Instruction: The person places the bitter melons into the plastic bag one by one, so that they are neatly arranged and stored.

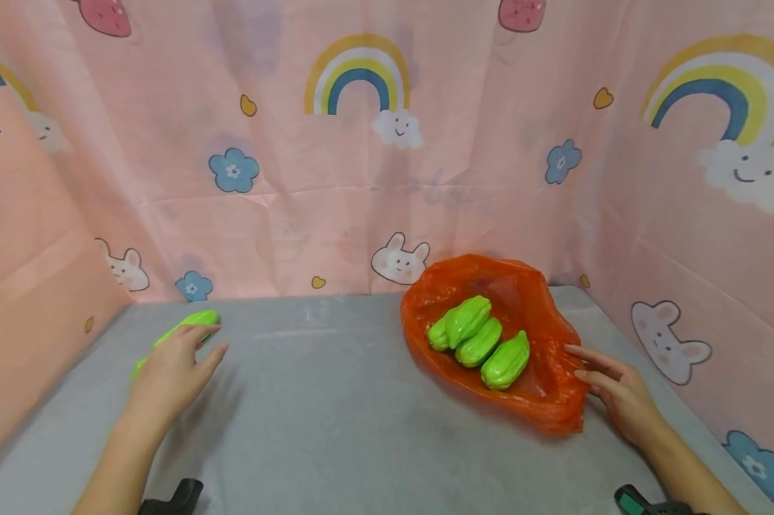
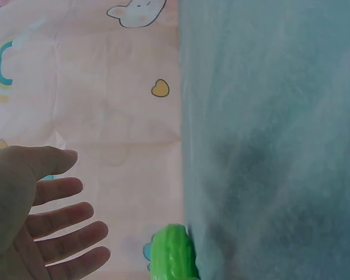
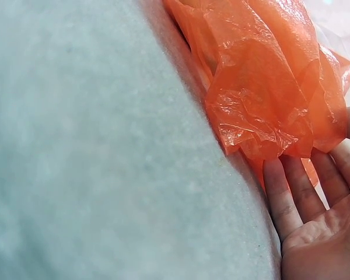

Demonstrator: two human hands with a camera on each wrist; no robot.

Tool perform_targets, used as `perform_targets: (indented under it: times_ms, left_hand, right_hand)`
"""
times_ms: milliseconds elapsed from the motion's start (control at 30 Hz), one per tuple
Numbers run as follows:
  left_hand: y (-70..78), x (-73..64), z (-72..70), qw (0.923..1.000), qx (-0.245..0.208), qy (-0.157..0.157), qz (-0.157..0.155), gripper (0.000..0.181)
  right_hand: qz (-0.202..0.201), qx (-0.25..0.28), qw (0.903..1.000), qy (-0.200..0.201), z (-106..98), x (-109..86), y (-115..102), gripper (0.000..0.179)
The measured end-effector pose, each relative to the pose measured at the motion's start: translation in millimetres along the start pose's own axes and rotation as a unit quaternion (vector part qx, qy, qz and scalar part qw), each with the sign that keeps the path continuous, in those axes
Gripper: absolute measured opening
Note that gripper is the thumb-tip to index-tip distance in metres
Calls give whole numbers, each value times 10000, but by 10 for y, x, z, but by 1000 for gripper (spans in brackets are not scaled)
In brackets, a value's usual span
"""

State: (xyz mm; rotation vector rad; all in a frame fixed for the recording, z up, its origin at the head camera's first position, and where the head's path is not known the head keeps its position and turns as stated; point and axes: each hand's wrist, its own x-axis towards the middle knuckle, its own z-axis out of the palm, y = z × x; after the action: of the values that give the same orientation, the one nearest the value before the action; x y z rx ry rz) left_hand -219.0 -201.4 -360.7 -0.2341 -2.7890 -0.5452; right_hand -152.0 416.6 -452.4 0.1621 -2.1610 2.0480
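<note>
My left hand (image 1: 171,365) is over the left of the table, fingers spread and thumb apart, with nothing between them. Partly hidden behind it in the head view lies a long, bright green ribbed gourd-like piece (image 1: 200,317); its rounded end (image 2: 174,254) shows low in the left wrist view. At the right, my right hand (image 1: 625,400) touches the near right side of an orange plastic bag (image 1: 557,411). Its fingers (image 3: 280,198) reach straight under the crumpled film. Inside the wide-mouthed bag are several glossy green ribbed gourds (image 1: 506,361), some piled together.
The grey table (image 1: 310,400) runs back to a pink printed curtain (image 1: 284,236), which also stands along the left and right sides. The bag sits near the back right, close to the curtain. Dark wrist straps (image 1: 174,497) show at the lower edge.
</note>
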Motion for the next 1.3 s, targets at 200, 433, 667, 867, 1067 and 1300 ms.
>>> perform_targets:
  times_ms: [200,433,667,867,1067,1300]
  left_hand:
    - [-135,-2,25,9995,27,10,-328,46]
    - [-297,-12,6,9980,30,170,-604,45]
    - [-428,-9,2,9957,55,280,-877,50]
    - [-525,-1,18,9937,56,162,-1111,56]
    - [-619,-9,53,9918,39,32,-1279,56]
    - [-680,-17,88,9924,34,19,-1230,53]
  right_hand:
    - [18,-48,10000,-3,3,-12,-3,39]
    - [-34,-87,10000,-29,-15,-14,-3,39]
    - [4,-12,10000,-10,-30,-5,12,40]
    - [28,-122,9999,6,-18,-2,-2,39]
    - [-29,-194,9998,-24,-3,-6,-8,38]
    - [-46,-237,9997,-25,-11,-12,-5,37]
